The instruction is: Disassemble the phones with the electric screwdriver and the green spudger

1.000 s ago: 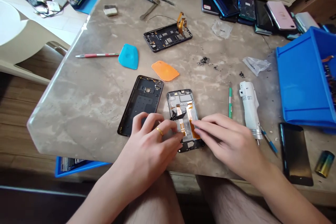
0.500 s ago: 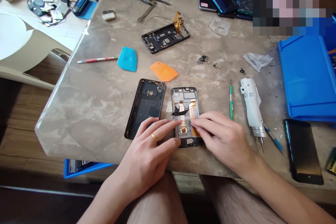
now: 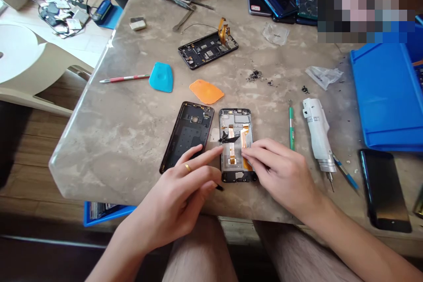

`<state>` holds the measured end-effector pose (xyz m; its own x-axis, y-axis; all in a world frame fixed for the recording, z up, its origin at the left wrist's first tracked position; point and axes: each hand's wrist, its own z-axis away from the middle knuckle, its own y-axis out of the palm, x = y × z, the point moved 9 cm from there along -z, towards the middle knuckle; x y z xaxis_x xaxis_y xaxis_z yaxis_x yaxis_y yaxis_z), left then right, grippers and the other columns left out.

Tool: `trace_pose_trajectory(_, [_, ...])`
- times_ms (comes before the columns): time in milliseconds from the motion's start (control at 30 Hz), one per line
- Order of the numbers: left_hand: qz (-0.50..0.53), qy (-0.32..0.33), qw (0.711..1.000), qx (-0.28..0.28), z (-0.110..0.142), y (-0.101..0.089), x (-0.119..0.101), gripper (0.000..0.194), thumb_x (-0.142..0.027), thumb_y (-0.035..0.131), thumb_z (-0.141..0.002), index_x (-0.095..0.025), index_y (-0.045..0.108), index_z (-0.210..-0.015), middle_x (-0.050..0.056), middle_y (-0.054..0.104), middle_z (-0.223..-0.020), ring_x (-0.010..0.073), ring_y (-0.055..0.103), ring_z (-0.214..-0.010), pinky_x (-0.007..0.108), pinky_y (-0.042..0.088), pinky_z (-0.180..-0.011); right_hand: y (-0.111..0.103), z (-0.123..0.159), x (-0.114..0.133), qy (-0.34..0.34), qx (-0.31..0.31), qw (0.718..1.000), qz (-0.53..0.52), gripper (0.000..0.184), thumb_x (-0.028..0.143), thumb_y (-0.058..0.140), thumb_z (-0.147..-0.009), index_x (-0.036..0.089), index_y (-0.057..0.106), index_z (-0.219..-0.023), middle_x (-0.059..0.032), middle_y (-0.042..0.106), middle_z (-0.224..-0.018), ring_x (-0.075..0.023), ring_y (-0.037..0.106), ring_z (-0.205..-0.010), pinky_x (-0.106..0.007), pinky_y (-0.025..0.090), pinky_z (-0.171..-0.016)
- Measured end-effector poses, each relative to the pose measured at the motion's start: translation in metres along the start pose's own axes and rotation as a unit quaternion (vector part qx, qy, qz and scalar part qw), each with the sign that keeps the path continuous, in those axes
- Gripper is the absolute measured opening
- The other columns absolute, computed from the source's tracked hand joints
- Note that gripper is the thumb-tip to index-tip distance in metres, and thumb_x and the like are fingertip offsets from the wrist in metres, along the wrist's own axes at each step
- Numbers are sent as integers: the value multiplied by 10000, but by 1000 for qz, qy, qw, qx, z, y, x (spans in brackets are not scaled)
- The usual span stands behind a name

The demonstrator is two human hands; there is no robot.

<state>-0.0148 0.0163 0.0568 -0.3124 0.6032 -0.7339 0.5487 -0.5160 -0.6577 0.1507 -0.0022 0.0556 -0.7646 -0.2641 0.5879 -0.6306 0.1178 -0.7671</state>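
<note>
stone table (image 3: 99, 150) fills most of the frame. open phone frame (image 3: 236, 119) lies at center, black back cover (image 3: 188, 130) just left of it. right hand (image 3: 280, 172) rests on the orange ribbon cable (image 3: 244, 139), fingers together. left hand (image 3: 175, 198) over the cover, fingers slightly apart, tips just beside the frame's edge. gold ring (image 3: 187, 167) on left hand.

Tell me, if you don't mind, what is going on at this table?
A person sits at a stone-topped table with both bare hands on a dismantled phone. The right hand rests its fingers on the display frame, beside orange flex cables. The left hand reaches across a black back housing toward the frame's edge. Nearby lie an opened phone chassis, a blue pry tool, an orange pry tool and a white electric screwdriver.
</note>
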Motion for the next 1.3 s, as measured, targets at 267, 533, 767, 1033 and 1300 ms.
trace_pose_trajectory(267, [-156,-46,957,-239,-1,-34,5,138,-98,673,-990,-201,710,-1073,-37,791,-993,113,764,-958,211,583,-1025,-6,-1,3,0,-16,1000,3,158,13,687,-959,115,805,-985,-67,746,-920,-142,687,-806,-272,545,-752])
trace_pose_trajectory(533, [-193,-149,920,-306,-7,-57,17,121,-197,727,-984,-254,716,-1089,-67,799,-996,118,774,-842,202,588,-777,-35,9,4,17,-108,994,31,158,37,755,-925,168,773,-1011,-25,718,-946,-88,630,-743,-237,509,-661])
trace_pose_trajectory(767, [-235,-185,915,-272,-13,-66,28,275,-190,724,-955,-298,679,-1204,-121,791,-927,69,593,-500,262,505,-650,-50,14,-11,64,-140,988,25,142,74,755,-928,203,756,-986,0,698,-901,-84,553,-665,-273,479,-635])
trace_pose_trajectory(1033, [-276,-154,909,-273,-14,-65,31,67,-200,628,-1017,-227,687,-1032,-26,787,-981,163,761,-904,257,536,-798,-60,21,-33,166,-144,970,105,76,227,691,-971,221,760,-938,10,683,-817,-116,548,-621,-306,460,-638])
trace_pose_trajectory(1300, [-282,-132,908,-282,-18,-68,26,70,-194,698,-979,-235,725,-930,-41,772,-876,173,753,-837,274,536,-745,-67,41,-83,376,-64,909,169,213,428,795,-810,235,712,-843,-9,766,-779,-226,700,-608,-362,498,-639])
